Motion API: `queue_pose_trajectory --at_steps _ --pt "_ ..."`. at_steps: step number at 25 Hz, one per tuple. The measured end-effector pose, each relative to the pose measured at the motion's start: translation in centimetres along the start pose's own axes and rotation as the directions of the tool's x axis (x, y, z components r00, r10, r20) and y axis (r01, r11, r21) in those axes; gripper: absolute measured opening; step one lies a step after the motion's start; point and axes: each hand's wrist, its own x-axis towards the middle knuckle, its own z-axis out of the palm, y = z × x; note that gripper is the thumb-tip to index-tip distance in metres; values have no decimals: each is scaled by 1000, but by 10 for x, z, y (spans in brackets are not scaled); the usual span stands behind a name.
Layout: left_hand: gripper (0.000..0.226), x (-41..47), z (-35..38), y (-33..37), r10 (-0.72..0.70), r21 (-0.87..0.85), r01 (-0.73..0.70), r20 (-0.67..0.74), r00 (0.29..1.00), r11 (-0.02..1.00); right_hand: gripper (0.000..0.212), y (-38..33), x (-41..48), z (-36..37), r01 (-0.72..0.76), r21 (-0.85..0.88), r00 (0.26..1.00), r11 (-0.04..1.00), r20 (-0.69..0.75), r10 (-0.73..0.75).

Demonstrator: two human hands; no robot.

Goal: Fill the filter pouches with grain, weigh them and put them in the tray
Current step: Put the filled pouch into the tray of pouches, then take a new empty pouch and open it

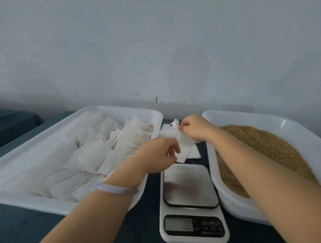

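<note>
Two hands grip one small pile of empty filter pouches (168, 133): the right hand (194, 128) pinches a pouch edge at the pile's one o'clock, and the left hand (160, 155) curls its fingers round another at seven. From the pile, the scale (190, 191) lies at six o'clock, the tray (119, 110) of filled pouches (95, 156) at nine, and the grain (266, 145) at three. The scale's lettering is too blurred to read.

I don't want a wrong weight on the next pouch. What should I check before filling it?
1. One pouch freed from the stack: cannot tell; left hand and right hand both pinch the stack.
2. Bare scale plate: ok.
3. Zeroed display: cannot tell, blurred.
4. Enough grain: ok, plenty.
5. Room in the pouch tray: ok, contents lie below its rim.
</note>
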Motion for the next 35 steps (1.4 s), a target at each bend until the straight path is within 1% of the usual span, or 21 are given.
queue_pose_trajectory --at_steps 2,3,5,6,7,8,9,10,11,12,13,14,16,18,19,21,25,27,30,34,35 --pt "20 0 0 5 -35 -20 34 -21 999 999 31 17 -36 -9 37 328 999 944 -28 -30" --pt "31 2 -1 7 -67 -34 65 -51 996 997 31 24 -50 -10 53 501 999 864 -26 -46" --pt "61 6 -3 17 -163 -127 156 -49 985 980 28 38 -68 -10 70 788 995 612 -12 -98" --pt "69 10 -5 25 -192 -266 187 7 981 946 26 42 -71 -11 68 866 991 495 -1 -135" --pt "67 13 -6 31 -195 -477 215 92 976 852 24 45 -71 -11 66 898 985 435 11 -172" --pt "67 18 -6 36 -181 -672 255 179 967 695 24 46 -71 -10 71 895 978 439 24 -207" --pt "57 21 -3 40 -155 -809 281 235 960 516 25 47 -71 -7 82 873 973 480 34 -228" --pt "45 24 -1 41 -139 -888 258 221 965 380 27 47 -71 -4 90 848 973 523 37 -227" --pt "33 24 1 42 -168 -933 204 159 973 297 29 47 -70 -2 89 831 979 549 30 -204" --pt "23 24 1 41 -214 -959 136 83 973 250 31 46 -70 -2 81 827 986 556 16 -167" --pt "17 24 1 39 -254 -962 76 8 967 261 32 45 -69 -3 75 840 993 537 -10 -122" --pt "17 23 0 36 -279 -940 40 -61 958 340 31 44 -69 -5 76 868 996 490 -39 -85" --pt "18 18 -1 33 -295 -829 62 -128 947 556 34 44 -67 -8 101 914 995 394 -89 -49" --pt "24 13 -1 35 -303 -711 128 -124 945 691 36 46 -69 -9 154 895 988 419 -132 -81" --pt "26 12 0 36 -297 -680 144 -114 948 719 27 48 -70 -7 180 864 983 471 -148 -105" --pt "29 10 0 40 -266 -669 142 -86 960 730 14 48 -73 -4 213 813 977 542 -169 -131" --pt "29 8 -3 38 -176 -789 182 95 980 587 15 47 -74 -6 227 823 973 521 -212 -90" --pt "24 8 -2 36 -158 -754 205 136 978 623 14 46 -74 -6 238 804 970 545 -225 -91" --pt "19 10 0 33 -212 -694 211 85 974 689 17 45 -75 -6 258 767 964 587 -241 -108" --pt "17 12 2 29 -229 -670 203 50 972 714 6 46 -77 -6 266 705 964 658 -198 -177" --pt "15 12 2 29 -222 -666 196 46 974 720 10 46 -78 -6 263 680 965 685 -178 -194"
